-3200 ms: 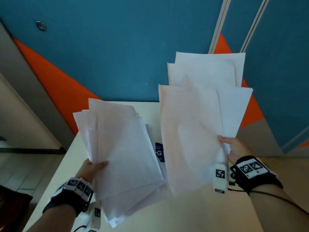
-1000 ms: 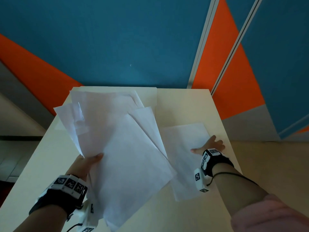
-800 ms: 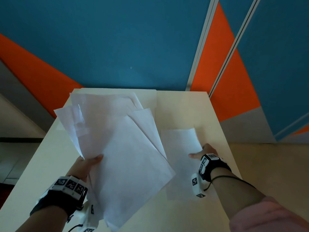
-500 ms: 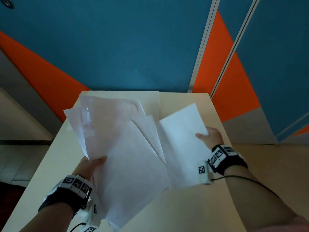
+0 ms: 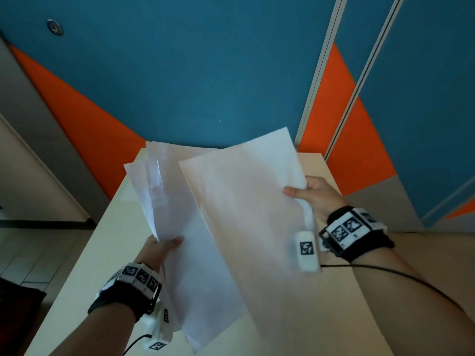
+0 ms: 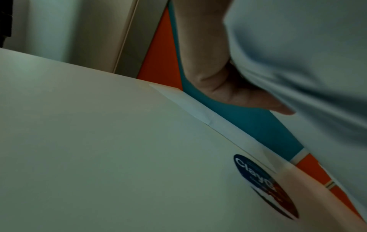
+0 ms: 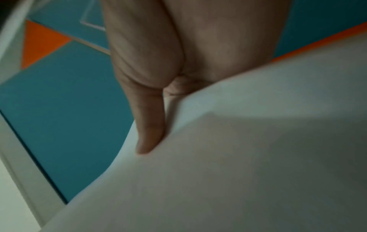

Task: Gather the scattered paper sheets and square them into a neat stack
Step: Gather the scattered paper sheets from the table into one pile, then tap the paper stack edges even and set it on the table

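Note:
My left hand (image 5: 160,249) grips a fanned, uneven bundle of white paper sheets (image 5: 177,222) by its left edge, raised above the table. My right hand (image 5: 312,192) pinches a single white sheet (image 5: 246,214) at its right edge, thumb on top. That sheet is lifted and overlaps the right side of the bundle. In the left wrist view the left hand (image 6: 228,87) shows with its thumb against the bundle (image 6: 298,78). In the right wrist view the right hand (image 7: 155,109) presses its thumb on the curved sheet (image 7: 238,157).
A cream table (image 5: 334,317) lies below the hands, its far end against a blue and orange wall (image 5: 195,73). In the left wrist view a round blue and red sticker (image 6: 264,185) sits on the table (image 6: 99,141). Floor shows at left.
My right hand slid the last sheet off the table, took hold of it, and raised it leftward over the bundle. The left hand has kept its bundle.

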Demonstrator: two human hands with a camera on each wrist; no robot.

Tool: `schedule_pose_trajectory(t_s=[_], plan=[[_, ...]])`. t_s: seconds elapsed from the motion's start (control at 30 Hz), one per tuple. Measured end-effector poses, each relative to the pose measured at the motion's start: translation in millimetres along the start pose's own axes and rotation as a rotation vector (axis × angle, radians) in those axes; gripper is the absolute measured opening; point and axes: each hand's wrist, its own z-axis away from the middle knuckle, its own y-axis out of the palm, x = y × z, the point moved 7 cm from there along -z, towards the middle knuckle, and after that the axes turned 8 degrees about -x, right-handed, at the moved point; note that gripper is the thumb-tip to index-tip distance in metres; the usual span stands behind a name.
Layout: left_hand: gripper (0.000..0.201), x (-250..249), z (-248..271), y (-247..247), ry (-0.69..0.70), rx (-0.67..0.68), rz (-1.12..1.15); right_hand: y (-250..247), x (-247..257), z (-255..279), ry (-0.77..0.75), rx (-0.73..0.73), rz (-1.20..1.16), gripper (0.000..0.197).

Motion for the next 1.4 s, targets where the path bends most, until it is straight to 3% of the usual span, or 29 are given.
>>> schedule_pose_trajectory(t_s=[0.03,0.1,0.17,0.3,0.37,0.4,0.47,0.53,0.6,0.63,0.73,0.9,1.03,1.2,1.3,1.4], plan=[[0.036,0,0,3,0.002,0.04,0.034,4,-13,0,0.034,-0.045,0.008,0.083],[0.065,2,1,6,-0.005,0.104,0.086,12,-38,0,0.098,-0.112,0.037,0.054],[0.064,2,7,10,-0.023,0.181,0.093,17,-60,2,0.157,-0.175,0.104,0.032],[0.048,-6,23,20,-0.017,0.307,0.093,26,-95,14,0.331,-0.173,-0.036,0.057],[0.024,-6,26,20,-0.04,0.302,0.094,32,-102,25,0.408,-0.098,-0.069,0.052],[0.024,-3,26,18,-0.072,0.3,0.095,36,-103,30,0.433,-0.042,-0.081,0.048],[0.042,2,29,18,-0.144,0.345,0.106,39,-109,33,0.449,0.043,-0.099,0.059],[0.062,-1,38,18,-0.11,0.427,0.075,41,-111,31,0.417,0.094,-0.125,0.075],[0.094,0,41,19,-0.104,0.471,0.042,42,-107,32,0.394,0.12,-0.091,0.079],[0.099,-2,41,21,-0.083,0.48,0.025,43,-105,33,0.391,0.124,-0.062,0.078],[0.094,-12,39,22,-0.001,0.481,0.031,40,-90,35,0.324,0.018,-0.003,0.06],[0.092,-49,35,24,0.151,0.41,0.082,29,-43,35,0.058,-0.261,0.167,0.06],[0.07,-83,42,31,0.268,0.42,0.156,35,-1,44,-0.113,-0.281,0.027,0.046],[0.097,-77,28,27,0.23,0.398,0.182,39,-21,49,-0.01,-0.135,0.052,0.044],[0.075,-61,23,28,0.224,0.37,0.196,37,-50,50,0.045,-0.147,0.058,0.049],[0.065,-54,25,34,0.231,0.32,0.222,35,-57,47,0.017,-0.234,0.046,0.048]])
